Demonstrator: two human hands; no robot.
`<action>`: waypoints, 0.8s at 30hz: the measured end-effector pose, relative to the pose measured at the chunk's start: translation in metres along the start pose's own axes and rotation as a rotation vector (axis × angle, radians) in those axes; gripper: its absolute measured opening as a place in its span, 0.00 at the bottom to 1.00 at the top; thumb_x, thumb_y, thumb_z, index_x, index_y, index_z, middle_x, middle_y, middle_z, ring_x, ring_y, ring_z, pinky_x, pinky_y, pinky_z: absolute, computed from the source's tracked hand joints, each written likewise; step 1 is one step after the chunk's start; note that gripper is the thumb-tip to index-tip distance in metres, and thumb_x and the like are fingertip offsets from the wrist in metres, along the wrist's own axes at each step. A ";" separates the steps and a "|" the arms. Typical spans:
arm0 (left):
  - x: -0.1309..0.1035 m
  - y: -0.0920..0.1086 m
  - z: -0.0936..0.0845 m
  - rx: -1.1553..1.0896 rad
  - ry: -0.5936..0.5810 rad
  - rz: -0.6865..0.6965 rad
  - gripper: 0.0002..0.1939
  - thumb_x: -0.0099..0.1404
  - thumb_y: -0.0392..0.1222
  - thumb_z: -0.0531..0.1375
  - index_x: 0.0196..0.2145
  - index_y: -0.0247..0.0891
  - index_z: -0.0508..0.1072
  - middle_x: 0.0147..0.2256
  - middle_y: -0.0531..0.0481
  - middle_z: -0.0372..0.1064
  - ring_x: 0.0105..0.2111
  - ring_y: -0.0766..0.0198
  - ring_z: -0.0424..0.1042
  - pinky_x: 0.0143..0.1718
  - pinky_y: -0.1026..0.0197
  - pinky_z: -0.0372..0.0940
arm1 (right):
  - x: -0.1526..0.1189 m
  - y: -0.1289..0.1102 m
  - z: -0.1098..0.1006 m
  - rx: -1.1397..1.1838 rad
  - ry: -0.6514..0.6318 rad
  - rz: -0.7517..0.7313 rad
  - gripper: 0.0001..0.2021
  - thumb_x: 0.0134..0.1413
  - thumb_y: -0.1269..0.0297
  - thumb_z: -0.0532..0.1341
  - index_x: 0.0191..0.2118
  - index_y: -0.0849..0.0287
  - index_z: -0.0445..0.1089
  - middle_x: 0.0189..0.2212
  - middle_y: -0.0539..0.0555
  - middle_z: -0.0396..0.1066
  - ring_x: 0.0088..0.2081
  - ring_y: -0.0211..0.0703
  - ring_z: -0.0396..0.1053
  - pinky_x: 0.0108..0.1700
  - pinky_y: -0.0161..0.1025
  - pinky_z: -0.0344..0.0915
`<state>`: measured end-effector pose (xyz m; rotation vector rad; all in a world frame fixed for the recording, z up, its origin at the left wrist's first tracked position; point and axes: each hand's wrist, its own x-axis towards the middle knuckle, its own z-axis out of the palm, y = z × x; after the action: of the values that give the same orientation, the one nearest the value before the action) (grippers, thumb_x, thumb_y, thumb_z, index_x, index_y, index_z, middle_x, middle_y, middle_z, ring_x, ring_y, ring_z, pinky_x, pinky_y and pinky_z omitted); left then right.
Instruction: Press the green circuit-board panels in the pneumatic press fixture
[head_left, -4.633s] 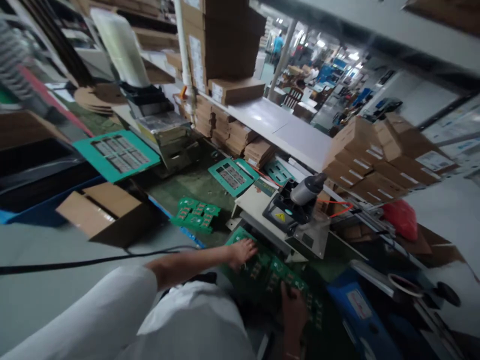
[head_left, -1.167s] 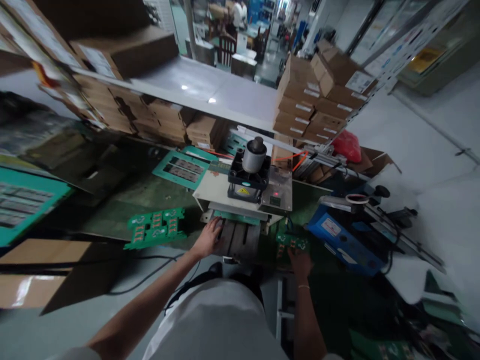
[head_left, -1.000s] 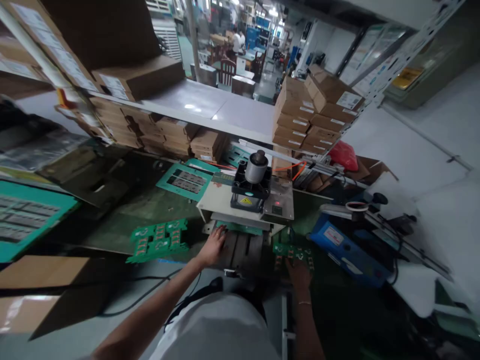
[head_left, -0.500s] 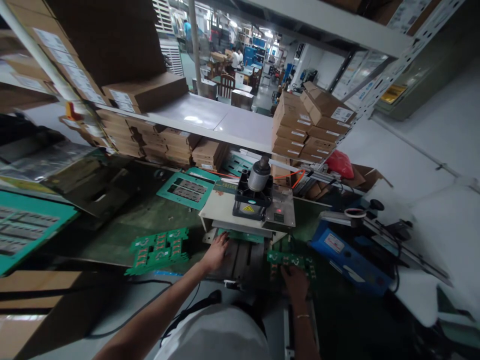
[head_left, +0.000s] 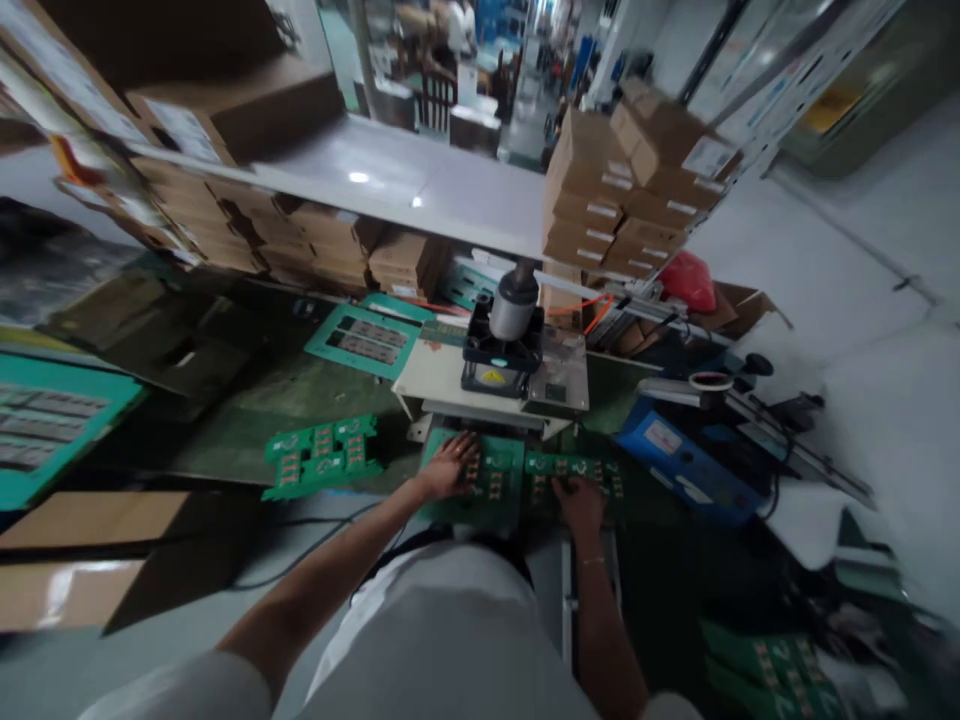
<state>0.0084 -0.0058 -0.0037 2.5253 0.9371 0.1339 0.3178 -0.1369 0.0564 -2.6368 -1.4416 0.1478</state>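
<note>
A green fixture plate (head_left: 514,455) sticks out of the front of a small press (head_left: 501,362), with a green circuit board (head_left: 495,485) on it. My left hand (head_left: 448,467) lies over the left part of that board, fingers stretched out. Just right of the plate, my right hand (head_left: 581,505) grips the lower edge of another green circuit board panel (head_left: 559,466); its fingertips are partly hidden. A stack of green circuit boards (head_left: 322,455) rests on the bench left of the press.
Green frame plates (head_left: 367,340) lie behind on the left, and a larger one (head_left: 52,420) at the far left. A blue machine (head_left: 690,455) stands to the right. Cardboard boxes (head_left: 607,200) are stacked on the shelf. More circuit boards (head_left: 780,670) show at lower right.
The fixture plate has come out of the press towards me, with a board now visible on it. My left hand has moved onto that board. My view has tilted down.
</note>
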 end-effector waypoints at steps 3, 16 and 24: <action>0.003 0.006 0.004 0.002 -0.078 0.010 0.50 0.59 0.56 0.69 0.72 0.36 0.59 0.73 0.30 0.50 0.74 0.36 0.49 0.71 0.37 0.48 | -0.002 0.000 -0.005 0.004 -0.016 0.018 0.16 0.59 0.50 0.64 0.36 0.58 0.79 0.40 0.59 0.81 0.46 0.53 0.75 0.49 0.43 0.64; 0.015 0.040 0.002 0.066 -0.202 0.048 0.57 0.47 0.46 0.74 0.71 0.32 0.58 0.68 0.26 0.58 0.69 0.30 0.55 0.68 0.36 0.51 | -0.003 0.006 -0.003 0.067 0.010 -0.016 0.18 0.59 0.46 0.62 0.35 0.58 0.77 0.39 0.60 0.80 0.48 0.55 0.74 0.51 0.45 0.64; -0.085 -0.040 -0.082 0.112 0.016 -0.267 0.62 0.47 0.50 0.75 0.72 0.28 0.54 0.67 0.28 0.57 0.66 0.34 0.57 0.68 0.41 0.53 | -0.017 -0.034 0.002 0.018 0.033 -0.105 0.16 0.57 0.48 0.64 0.33 0.57 0.79 0.37 0.60 0.81 0.44 0.56 0.76 0.48 0.44 0.63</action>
<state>-0.1001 -0.0030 0.0573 2.4717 1.3107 0.0201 0.2802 -0.1328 0.0601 -2.5303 -1.5569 0.1057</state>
